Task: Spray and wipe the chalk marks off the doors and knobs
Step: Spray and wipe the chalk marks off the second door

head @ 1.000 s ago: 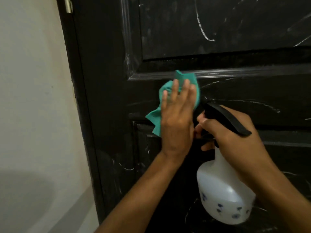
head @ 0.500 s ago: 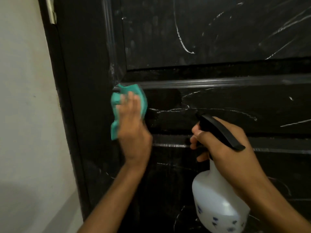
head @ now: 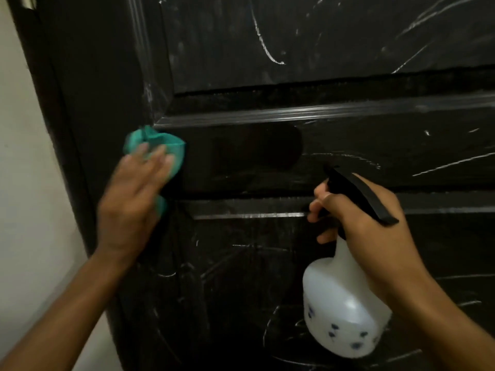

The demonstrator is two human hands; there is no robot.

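Pressing a green cloth (head: 163,145) flat on the black door (head: 241,156) with the left hand (head: 131,199), fingers (head: 158,159) straight and a bit blurry, by the door's left side. Gripping a white spray bottle (head: 340,309) with the right hand (head: 367,223), fingers curled round the black trigger top (head: 359,192), near the door. Showing white chalk marks (head: 267,49) all over the door, beside a pale wall (head: 26,183)
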